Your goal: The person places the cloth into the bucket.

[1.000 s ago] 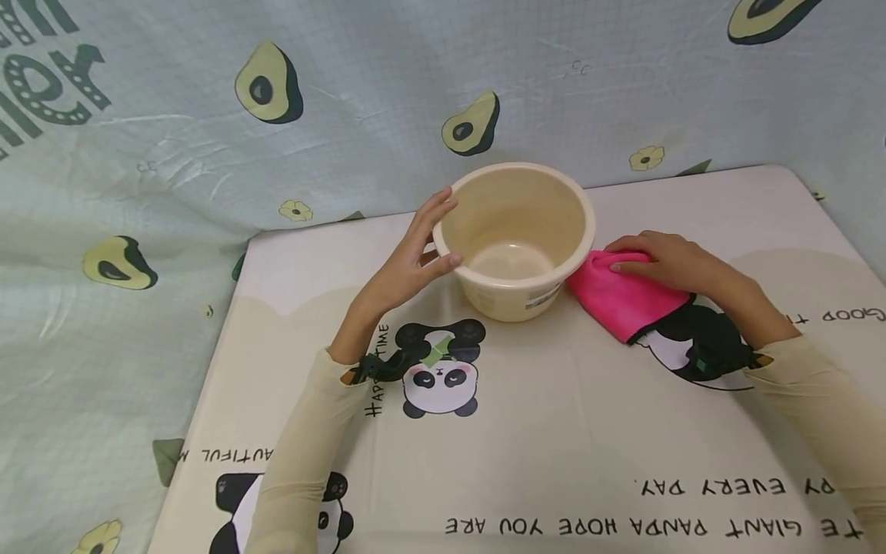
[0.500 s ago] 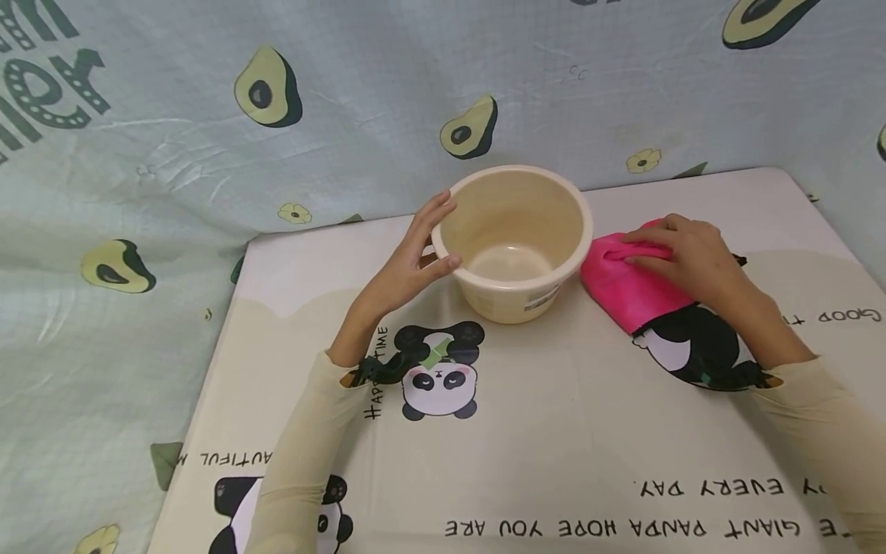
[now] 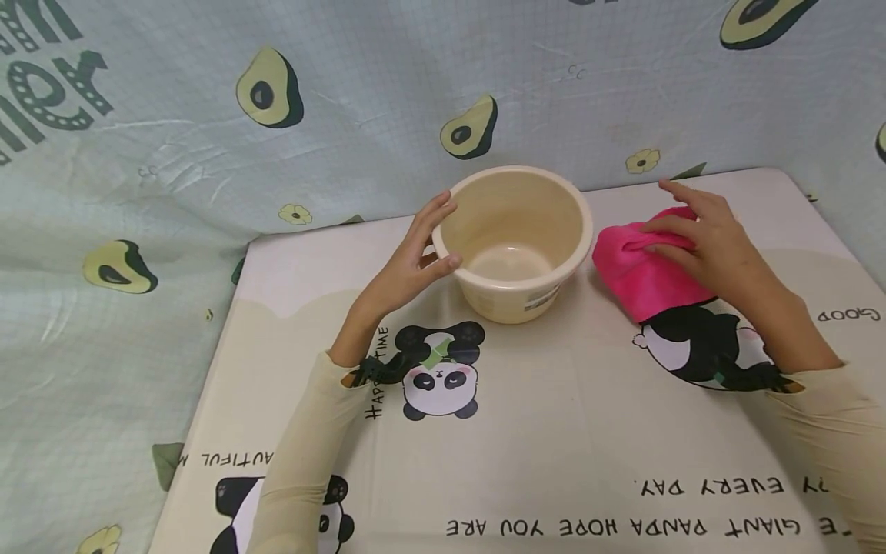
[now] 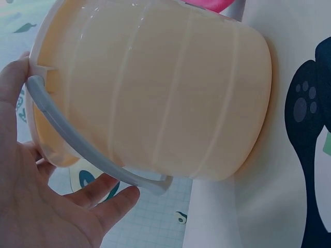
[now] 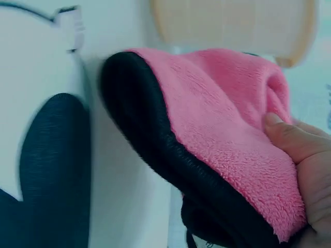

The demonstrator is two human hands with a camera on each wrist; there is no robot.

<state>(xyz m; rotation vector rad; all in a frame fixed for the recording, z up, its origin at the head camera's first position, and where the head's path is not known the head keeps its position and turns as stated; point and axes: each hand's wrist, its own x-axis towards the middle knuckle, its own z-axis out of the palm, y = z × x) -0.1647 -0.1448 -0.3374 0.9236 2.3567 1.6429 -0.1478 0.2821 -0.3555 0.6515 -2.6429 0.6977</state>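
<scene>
A cream plastic bucket (image 3: 494,298) stands upright at the back of the table, its mouth tipped into view. My left hand (image 3: 401,269) holds its left rim, thumb at the front and fingers farther back. The left wrist view shows the bucket's grey handle (image 4: 77,137) hanging down beside those fingers. To the right of the bucket, my right hand (image 3: 727,250) pinches a pink plush cloth (image 3: 647,273) between thumb and fingers, with the index finger raised off it. Black edging (image 5: 150,132) runs along the cloth in the right wrist view, and the fingers behind it are hidden there.
The table (image 3: 540,431) wears a cream cover printed with pandas and lettering. Close behind the bucket hangs a pale curtain (image 3: 367,100) with avocado prints, which also runs down the left side.
The pink cloth has moved right, from beside the bucket to a small gap away, along with my right hand. That hand's index finger has lifted. My left hand and the bucket stay put.
</scene>
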